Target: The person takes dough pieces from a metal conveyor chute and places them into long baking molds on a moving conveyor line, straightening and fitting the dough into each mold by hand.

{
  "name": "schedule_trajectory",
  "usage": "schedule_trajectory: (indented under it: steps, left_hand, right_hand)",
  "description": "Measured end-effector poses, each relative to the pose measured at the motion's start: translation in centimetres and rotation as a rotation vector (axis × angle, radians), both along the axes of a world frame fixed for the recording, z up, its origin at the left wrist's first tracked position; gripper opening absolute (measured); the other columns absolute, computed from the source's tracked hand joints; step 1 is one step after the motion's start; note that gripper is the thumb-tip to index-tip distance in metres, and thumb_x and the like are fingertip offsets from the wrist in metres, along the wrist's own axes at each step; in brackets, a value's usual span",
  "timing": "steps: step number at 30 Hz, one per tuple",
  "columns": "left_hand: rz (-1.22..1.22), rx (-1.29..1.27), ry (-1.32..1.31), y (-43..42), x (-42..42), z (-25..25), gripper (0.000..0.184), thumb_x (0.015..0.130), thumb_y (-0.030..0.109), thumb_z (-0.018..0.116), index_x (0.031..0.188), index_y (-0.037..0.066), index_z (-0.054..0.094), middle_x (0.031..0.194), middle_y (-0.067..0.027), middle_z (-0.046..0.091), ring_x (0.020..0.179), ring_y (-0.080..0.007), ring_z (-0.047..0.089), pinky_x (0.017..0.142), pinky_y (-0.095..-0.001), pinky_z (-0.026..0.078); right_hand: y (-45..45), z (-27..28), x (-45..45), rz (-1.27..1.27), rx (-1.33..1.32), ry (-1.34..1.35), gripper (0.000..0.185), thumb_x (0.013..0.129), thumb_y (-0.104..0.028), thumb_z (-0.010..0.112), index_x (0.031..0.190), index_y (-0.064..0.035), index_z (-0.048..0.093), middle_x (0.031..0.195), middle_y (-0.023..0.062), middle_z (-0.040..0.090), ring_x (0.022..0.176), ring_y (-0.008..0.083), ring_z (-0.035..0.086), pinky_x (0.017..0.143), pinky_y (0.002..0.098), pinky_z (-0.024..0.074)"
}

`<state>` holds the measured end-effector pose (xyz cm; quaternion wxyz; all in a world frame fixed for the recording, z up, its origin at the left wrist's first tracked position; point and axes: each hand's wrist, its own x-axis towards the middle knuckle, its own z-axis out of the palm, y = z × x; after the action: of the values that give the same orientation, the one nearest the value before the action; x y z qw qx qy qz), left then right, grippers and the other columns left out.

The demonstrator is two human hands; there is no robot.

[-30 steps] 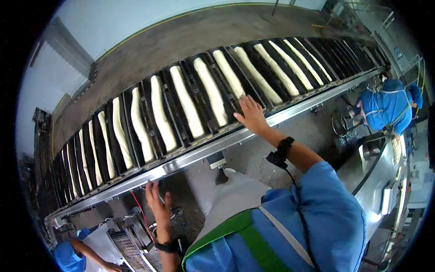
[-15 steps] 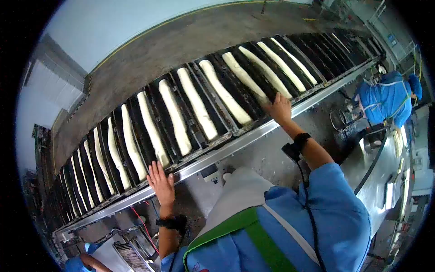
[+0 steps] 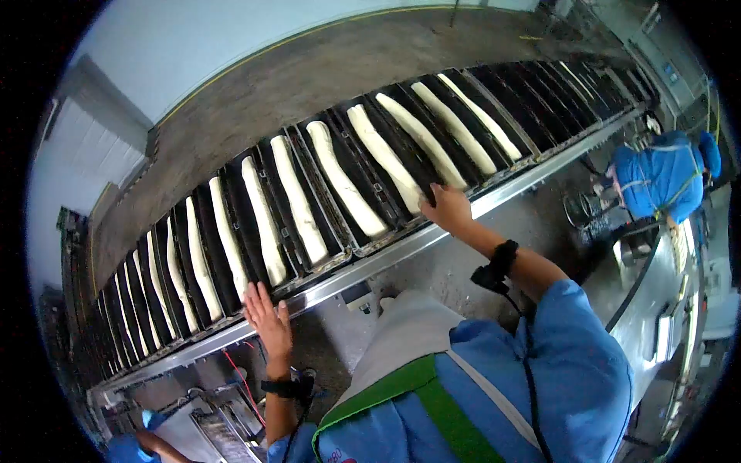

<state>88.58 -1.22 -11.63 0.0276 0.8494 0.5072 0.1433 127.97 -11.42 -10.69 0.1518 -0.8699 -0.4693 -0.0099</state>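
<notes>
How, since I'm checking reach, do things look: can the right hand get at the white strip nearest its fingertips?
Probably yes: the right hand is at the near end of the white strip, with nothing visible in between.

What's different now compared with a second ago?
The black trays and their pale strips have shifted left. The left hand has risen from below the metal rail to the trays' near edge. The right hand went right, then back slightly, to a strip's near end; any grip is unclear. The co-worker at right stayed put.
</notes>
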Motion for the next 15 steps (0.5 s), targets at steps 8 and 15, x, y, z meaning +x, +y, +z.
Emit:
schedule_trajectory:
  steps: [8,15]
  left_hand:
    - [0.014,-0.174,-0.206,-5.0,6.5,0.0,0.063,0.074,0.026,0.054,0.125,0.003,0.027,0.129,-0.0172,0.026,0.122,-0.0278,0.021,0.098,-0.0456,0.014]
    - [0.114,-0.018,-0.072,-7.1,8.9,-0.3,0.063,0.077,0.036,0.049,0.125,0.002,0.025,0.132,-0.0136,0.020,0.124,-0.0255,0.017,0.097,-0.0435,0.017]
  right_hand:
    - [-2.2,-0.9,3.1,0.394,0.262,0.272,0.049,0.067,-0.036,0.063,0.104,-0.0059,0.051,0.091,0.0140,0.058,0.079,0.0272,0.057,0.069,0.0324,0.0445]
    - [-3.2,2.6,3.9,0.418,-0.078,0.217,0.039,0.072,-0.025,0.060,0.102,-0.0027,0.050,0.084,0.0167,0.058,0.076,0.0293,0.057,0.067,0.0359,0.0442]
